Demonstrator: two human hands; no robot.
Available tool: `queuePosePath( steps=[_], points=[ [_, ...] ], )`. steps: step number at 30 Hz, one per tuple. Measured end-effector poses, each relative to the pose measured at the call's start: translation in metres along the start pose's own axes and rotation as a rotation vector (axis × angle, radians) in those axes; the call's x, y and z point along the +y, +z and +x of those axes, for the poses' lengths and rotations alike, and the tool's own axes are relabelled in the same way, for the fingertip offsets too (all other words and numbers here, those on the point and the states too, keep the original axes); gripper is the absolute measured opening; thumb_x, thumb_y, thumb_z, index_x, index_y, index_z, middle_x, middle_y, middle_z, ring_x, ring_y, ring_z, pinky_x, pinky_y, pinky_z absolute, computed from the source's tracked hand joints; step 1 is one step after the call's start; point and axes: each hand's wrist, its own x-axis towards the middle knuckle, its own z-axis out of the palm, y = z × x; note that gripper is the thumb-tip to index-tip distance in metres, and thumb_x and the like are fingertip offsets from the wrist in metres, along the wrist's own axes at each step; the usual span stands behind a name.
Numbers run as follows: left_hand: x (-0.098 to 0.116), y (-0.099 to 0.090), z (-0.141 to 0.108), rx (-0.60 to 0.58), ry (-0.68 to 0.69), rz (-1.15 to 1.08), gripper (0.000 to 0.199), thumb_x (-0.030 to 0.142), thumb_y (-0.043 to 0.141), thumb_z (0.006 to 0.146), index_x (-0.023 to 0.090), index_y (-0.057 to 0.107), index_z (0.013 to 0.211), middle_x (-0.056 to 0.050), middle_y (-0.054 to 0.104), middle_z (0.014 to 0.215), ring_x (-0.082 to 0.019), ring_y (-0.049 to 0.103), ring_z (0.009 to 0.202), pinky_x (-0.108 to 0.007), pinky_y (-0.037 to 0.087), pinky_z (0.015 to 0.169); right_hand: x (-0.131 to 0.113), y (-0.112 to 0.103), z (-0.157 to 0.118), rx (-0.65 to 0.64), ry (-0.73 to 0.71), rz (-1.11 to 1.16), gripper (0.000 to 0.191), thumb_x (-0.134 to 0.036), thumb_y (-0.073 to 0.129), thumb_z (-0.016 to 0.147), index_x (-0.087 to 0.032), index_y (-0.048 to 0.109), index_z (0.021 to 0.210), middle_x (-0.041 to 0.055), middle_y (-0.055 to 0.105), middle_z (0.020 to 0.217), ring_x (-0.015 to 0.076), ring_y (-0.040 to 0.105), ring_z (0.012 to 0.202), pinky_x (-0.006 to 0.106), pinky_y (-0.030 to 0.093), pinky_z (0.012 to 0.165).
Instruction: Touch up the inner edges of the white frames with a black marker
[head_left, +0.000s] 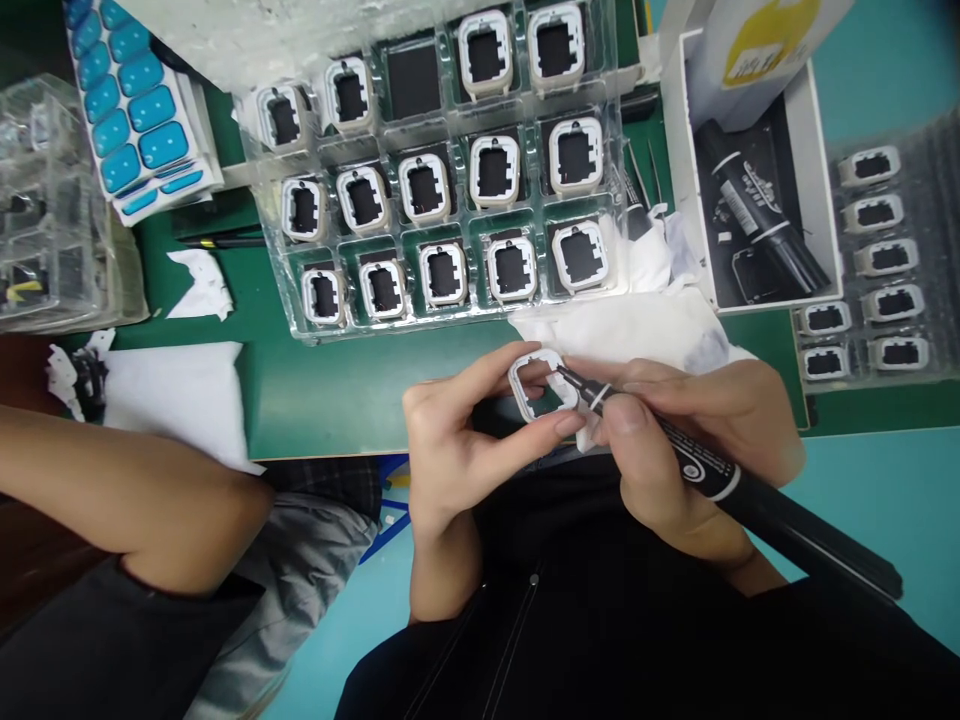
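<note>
Between thumb and fingers, my left hand (465,430) pinches a small white square frame (523,393) with rounded corners, held in front of the table's edge. My right hand (697,430) grips a black marker pen (694,465), its tip touching or very near the frame's right inner edge. A bit of white tissue (589,432) shows by the right fingers under the frame. Just beyond my hands, a clear plastic tray (480,318) holds several similar frames with their open middles showing dark; one pocket (412,80) in its back row has no frame.
At the right stands a white box (821,180) with another marker (765,210) and a bottle inside. Past it lies a second tray of frames (896,258). White cloth (630,325) lies behind my hands. Blue stickers (139,100) sit at upper left. A co-worker's arm (135,495) reaches in at left.
</note>
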Motion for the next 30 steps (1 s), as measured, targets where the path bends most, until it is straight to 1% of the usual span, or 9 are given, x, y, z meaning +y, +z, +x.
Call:
queuePosePath(
  steps=[2, 6, 11, 13, 16, 22, 27, 29, 30],
  points=[
    [-0.002, 0.0, 0.0, 0.005, 0.015, -0.014, 0.049, 0.053, 0.1, 0.085, 0.029, 0.087, 0.126, -0.002, 0.089, 0.097, -0.021, 0.086, 0.079, -0.03, 0.074, 0.076, 0.0, -0.006, 0.002, -0.057, -0.005, 0.009, 0.032, -0.006, 0.095, 0.081, -0.031, 0.081, 0.096, -0.0005, 0.089, 0.114, 0.0335, 0.087, 0.115, 0.037, 0.08, 0.088],
    [-0.005, 0.0, -0.001, 0.021, 0.015, -0.031, 0.047, 0.057, 0.096, 0.088, 0.03, 0.088, 0.125, -0.002, 0.088, 0.096, -0.023, 0.085, 0.077, -0.033, 0.075, 0.072, 0.002, -0.006, 0.001, -0.086, -0.004, 0.021, 0.043, -0.005, 0.097, 0.079, -0.032, 0.078, 0.108, -0.0015, 0.089, 0.116, 0.0299, 0.089, 0.102, 0.033, 0.079, 0.075],
    [-0.006, 0.0, -0.002, 0.029, 0.014, -0.036, 0.037, 0.053, 0.092, 0.094, 0.032, 0.087, 0.124, -0.001, 0.088, 0.095, -0.023, 0.085, 0.077, -0.034, 0.076, 0.073, 0.003, 0.008, -0.005, 0.126, -0.09, 0.037, 0.046, -0.002, 0.086, 0.084, -0.03, 0.071, 0.118, -0.0015, 0.088, 0.111, 0.0257, 0.089, 0.089, 0.033, 0.076, 0.07],
    [-0.006, 0.0, -0.002, 0.025, 0.015, -0.036, 0.036, 0.054, 0.092, 0.094, 0.032, 0.087, 0.123, -0.001, 0.088, 0.096, -0.023, 0.086, 0.078, -0.034, 0.076, 0.074, 0.002, 0.008, -0.006, 0.137, -0.087, 0.015, 0.046, -0.003, 0.086, 0.085, -0.032, 0.071, 0.117, -0.0006, 0.088, 0.112, 0.0266, 0.089, 0.087, 0.035, 0.076, 0.067],
    [-0.005, 0.001, -0.002, 0.025, 0.013, -0.034, 0.035, 0.051, 0.091, 0.095, 0.033, 0.087, 0.124, -0.001, 0.088, 0.097, -0.022, 0.086, 0.078, -0.034, 0.076, 0.074, 0.0, 0.005, -0.007, 0.043, -0.054, -0.008, 0.045, -0.003, 0.084, 0.088, -0.033, 0.073, 0.119, 0.0009, 0.088, 0.116, 0.026, 0.089, 0.09, 0.034, 0.074, 0.065],
    [-0.003, 0.001, -0.002, 0.032, 0.023, -0.043, 0.032, 0.046, 0.092, 0.095, 0.031, 0.087, 0.123, 0.0, 0.089, 0.097, -0.022, 0.086, 0.078, -0.032, 0.075, 0.073, -0.001, 0.007, -0.005, 0.105, 0.008, 0.035, 0.049, -0.004, 0.089, 0.084, -0.038, 0.072, 0.115, -0.0046, 0.088, 0.111, 0.0294, 0.089, 0.098, 0.04, 0.079, 0.08],
    [0.0, 0.0, -0.003, 0.005, -0.011, 0.009, 0.053, 0.051, 0.102, 0.083, 0.028, 0.086, 0.128, -0.003, 0.089, 0.099, -0.024, 0.087, 0.082, -0.034, 0.075, 0.079, 0.001, 0.005, -0.004, -0.019, 0.014, 0.036, 0.048, -0.004, 0.093, 0.08, -0.033, 0.076, 0.113, -0.0004, 0.088, 0.12, 0.0338, 0.085, 0.12, 0.04, 0.079, 0.092],
    [0.001, 0.0, -0.003, -0.002, -0.026, 0.05, 0.057, 0.052, 0.102, 0.083, 0.029, 0.084, 0.132, -0.003, 0.089, 0.1, -0.024, 0.087, 0.086, -0.035, 0.075, 0.084, 0.005, 0.014, -0.003, 0.021, 0.001, -0.017, 0.036, -0.009, 0.09, 0.086, -0.033, 0.077, 0.109, 0.0002, 0.088, 0.117, 0.033, 0.085, 0.12, 0.041, 0.079, 0.093],
    [0.001, 0.0, -0.003, -0.004, -0.025, 0.063, 0.058, 0.051, 0.102, 0.083, 0.029, 0.084, 0.134, -0.002, 0.089, 0.101, -0.024, 0.087, 0.087, -0.035, 0.075, 0.086, 0.007, 0.021, -0.002, 0.112, -0.024, -0.04, 0.029, -0.012, 0.088, 0.09, -0.034, 0.077, 0.106, -0.0005, 0.089, 0.11, 0.0319, 0.087, 0.115, 0.042, 0.079, 0.09]
  ],
)
